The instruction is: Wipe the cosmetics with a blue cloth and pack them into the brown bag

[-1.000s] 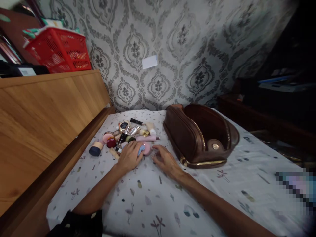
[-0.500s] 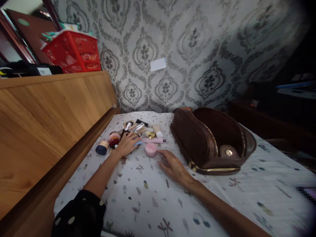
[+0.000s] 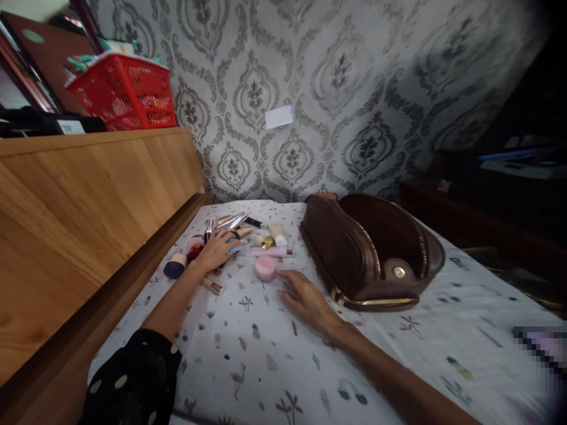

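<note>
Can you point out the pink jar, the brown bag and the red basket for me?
Pink jar (image 3: pixel 265 270), head view: its visible middle.
Brown bag (image 3: pixel 339 251), head view: its side panel.
Red basket (image 3: pixel 133 97), head view: its outer wall.

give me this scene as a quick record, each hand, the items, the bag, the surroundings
left hand: over the cosmetics, a blue item at its fingers; grip unclear
right hand: fingers parted, beside the pink jar; contact unclear
near items: pink tube just behind the pink jar
bag: brown, unzipped and open, right of the cosmetics
surface: white printed cloth
surroundings: red basket on wooden furniture at left; patterned wallpaper behind
</note>
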Available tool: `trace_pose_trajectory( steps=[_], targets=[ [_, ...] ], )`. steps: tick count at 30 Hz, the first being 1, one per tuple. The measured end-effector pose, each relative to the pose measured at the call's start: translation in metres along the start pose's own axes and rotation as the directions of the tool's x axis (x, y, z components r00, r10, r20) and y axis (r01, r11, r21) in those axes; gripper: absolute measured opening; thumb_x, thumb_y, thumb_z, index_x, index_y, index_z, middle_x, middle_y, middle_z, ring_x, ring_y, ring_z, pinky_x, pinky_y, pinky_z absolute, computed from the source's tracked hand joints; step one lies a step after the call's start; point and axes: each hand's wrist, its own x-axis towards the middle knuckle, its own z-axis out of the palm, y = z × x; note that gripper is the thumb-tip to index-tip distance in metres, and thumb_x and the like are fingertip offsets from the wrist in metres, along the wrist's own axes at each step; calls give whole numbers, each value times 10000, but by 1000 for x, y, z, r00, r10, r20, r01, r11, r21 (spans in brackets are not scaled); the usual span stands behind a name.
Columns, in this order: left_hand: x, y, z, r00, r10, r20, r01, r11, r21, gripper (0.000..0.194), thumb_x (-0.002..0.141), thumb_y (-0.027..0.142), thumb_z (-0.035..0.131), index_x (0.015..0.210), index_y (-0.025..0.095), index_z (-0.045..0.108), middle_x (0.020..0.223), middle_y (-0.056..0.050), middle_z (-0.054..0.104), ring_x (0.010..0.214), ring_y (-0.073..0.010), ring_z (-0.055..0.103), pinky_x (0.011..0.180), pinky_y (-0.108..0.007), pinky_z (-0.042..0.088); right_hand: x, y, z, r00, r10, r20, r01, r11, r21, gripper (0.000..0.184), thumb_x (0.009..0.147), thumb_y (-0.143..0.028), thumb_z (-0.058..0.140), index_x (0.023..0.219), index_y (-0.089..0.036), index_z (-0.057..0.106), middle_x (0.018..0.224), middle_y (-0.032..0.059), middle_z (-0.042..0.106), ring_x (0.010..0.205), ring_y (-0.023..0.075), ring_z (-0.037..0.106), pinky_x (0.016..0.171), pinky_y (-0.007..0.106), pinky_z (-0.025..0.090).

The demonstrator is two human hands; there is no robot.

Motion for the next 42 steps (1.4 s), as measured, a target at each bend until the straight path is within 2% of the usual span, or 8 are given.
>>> trace_pose_trajectory(
  steps=[11,21,25,29,34,36,38,42],
  targets=[
    [-14,-24,4,989,-147,3,147,988,40,318,849,122,549,1139,221,634,1308,-126,488,1227,-296,431,996,-460,428,0,-4,-2,1000,-1,-9,1,1000,24,353,842,-231,551,1192,-194,586,1180,126,629,1107,270,599,967,471,495],
    [-14,-42,10,929,-370,-4,369,926,73,339,847,119,511,1162,213,594,1377,-138,476,1233,-316,459,1001,-505,412,0,-7,-2,1000,7,9,-7,1000,4,394,846,-234,538,1234,-167,556,1216,143,601,1131,269,583,989,461,485],
    [-7,-46,16,871,-491,-24,491,868,79,363,889,97,390,1195,166,572,1223,-178,560,1158,-331,502,932,-501,439,1,-7,-1,1000,-13,-2,13,1000,-1,400,838,-222,542,1236,-185,550,1218,134,601,1151,271,575,1002,468,476],
    [1,-55,17,774,-629,-78,633,772,57,323,895,126,389,1158,124,576,1171,-215,561,1125,-358,512,894,-506,445,1,-9,-2,1000,-31,1,31,999,-15,405,830,-227,552,1234,-197,547,1228,134,598,1177,282,562,1022,485,458],
    [11,-70,-4,675,-728,-124,731,682,-27,278,910,181,397,1122,151,574,1117,-168,585,1075,-298,553,888,-413,456,5,-13,1,1000,-22,-18,22,1000,-23,467,828,-263,568,1282,-195,481,1284,135,549,1207,280,532,1029,470,452],
    [6,-68,-21,689,-717,-109,715,696,-66,289,944,216,351,1126,159,569,1046,-129,616,1000,-256,583,864,-371,465,9,-15,4,1000,-4,-25,3,1000,-26,531,816,-281,591,1320,-208,441,1309,132,527,1220,287,517,1020,466,456],
    [-12,-56,-40,746,-664,-62,657,747,-100,285,964,276,354,1110,180,580,974,-79,647,921,-218,601,832,-329,472,16,-18,7,1000,16,-24,-17,999,-35,573,804,-285,606,1342,-226,418,1332,125,510,1237,294,502,1023,462,449],
    [-78,-5,-61,843,-537,14,536,838,-106,216,923,354,490,1044,251,636,1083,-53,676,1060,-251,577,907,-372,436,29,-25,16,996,90,-17,-91,992,-86,554,798,-282,607,1319,-200,437,1304,137,520,1208,307,513,985,455,458]
  ],
)
